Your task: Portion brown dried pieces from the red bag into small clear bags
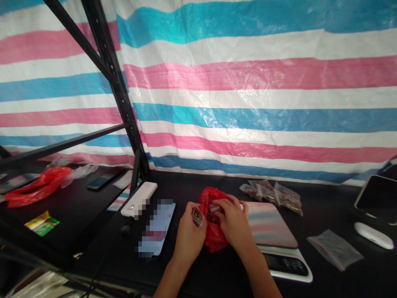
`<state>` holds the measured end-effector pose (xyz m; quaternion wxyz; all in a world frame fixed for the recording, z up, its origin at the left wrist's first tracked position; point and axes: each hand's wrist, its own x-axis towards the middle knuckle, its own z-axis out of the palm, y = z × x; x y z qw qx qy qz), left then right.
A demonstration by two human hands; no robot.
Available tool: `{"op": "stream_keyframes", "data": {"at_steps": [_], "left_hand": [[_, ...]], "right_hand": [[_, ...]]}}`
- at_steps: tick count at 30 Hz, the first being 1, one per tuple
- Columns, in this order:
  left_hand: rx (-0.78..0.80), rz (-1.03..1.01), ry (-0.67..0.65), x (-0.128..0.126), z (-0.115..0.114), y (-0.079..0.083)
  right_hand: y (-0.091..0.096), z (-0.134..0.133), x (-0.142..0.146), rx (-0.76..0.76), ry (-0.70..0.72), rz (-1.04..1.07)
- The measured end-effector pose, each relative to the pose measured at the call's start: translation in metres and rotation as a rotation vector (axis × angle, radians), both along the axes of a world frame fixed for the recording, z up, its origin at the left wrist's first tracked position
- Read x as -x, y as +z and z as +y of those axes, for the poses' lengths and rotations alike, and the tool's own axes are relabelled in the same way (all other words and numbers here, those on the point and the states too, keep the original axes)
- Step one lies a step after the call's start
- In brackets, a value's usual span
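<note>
My left hand [190,234] is closed on a small clear packet [197,216] with brown contents, held against the left side of a red plastic bag [214,238] on the black table. The fingers of my right hand [231,221] are curled into the bag's open top, gripping the red plastic. What lies inside the bag is hidden. A white kitchen scale [279,240] stands just right of both hands.
Several filled clear packets [273,193] lie behind the scale. A stack of empty zip bags [335,248] and a white case [374,235] are at the right. A phone [156,229] and a white power bank [139,198] lie at the left, beside a black rack post [124,103].
</note>
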<state>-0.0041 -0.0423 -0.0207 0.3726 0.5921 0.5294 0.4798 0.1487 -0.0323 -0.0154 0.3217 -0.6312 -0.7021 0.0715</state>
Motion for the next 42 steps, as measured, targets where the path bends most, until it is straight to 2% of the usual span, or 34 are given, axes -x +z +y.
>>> {"op": "stream_keyframes", "data": {"at_steps": [4, 9, 12, 16, 19, 22, 25, 27, 30, 32, 36, 40, 42], "left_hand": [[-0.099, -0.02, -0.007, 0.001, -0.002, 0.003], [-0.285, 0.21, 0.059, 0.007, -0.004, 0.003], [-0.294, 0.184, 0.079, 0.009, -0.001, -0.001], [-0.299, 0.167, 0.209, 0.011, 0.003, -0.002], [-0.342, 0.179, 0.248, 0.013, 0.002, 0.002], [-0.332, 0.105, 0.246, 0.015, -0.001, 0.002], [-0.312, -0.006, 0.247, 0.018, -0.003, -0.004], [-0.32, -0.012, 0.218, 0.021, -0.004, -0.01], [-0.298, 0.037, 0.164, 0.023, -0.006, -0.014], [-0.263, 0.057, 0.154, 0.022, -0.008, -0.011], [-0.199, 0.124, 0.225, 0.018, -0.012, 0.001], [-0.241, 0.336, 0.159, 0.019, -0.013, 0.006], [-0.273, 0.464, 0.143, 0.019, -0.012, 0.007]], "right_hand": [[0.0, -0.001, -0.001, 0.005, -0.014, -0.022], [0.002, -0.003, -0.001, 0.011, -0.029, -0.058], [0.002, -0.004, -0.002, 0.004, -0.046, -0.048], [-0.001, -0.004, -0.003, -0.023, -0.047, -0.037], [0.005, -0.005, -0.002, -0.067, -0.031, 0.017], [0.023, -0.015, 0.006, -0.089, 0.159, 0.198], [0.04, -0.029, 0.02, 0.021, 0.415, 0.406], [0.044, -0.037, 0.03, 0.048, 0.467, 0.441], [0.038, -0.04, 0.04, 0.016, 0.419, 0.426], [0.033, -0.036, 0.041, 0.006, 0.357, 0.467], [0.027, -0.028, 0.033, 0.003, 0.22, 0.62], [0.027, -0.022, 0.019, -0.036, 0.137, 0.594], [0.026, -0.019, 0.011, -0.081, 0.04, 0.542]]}}
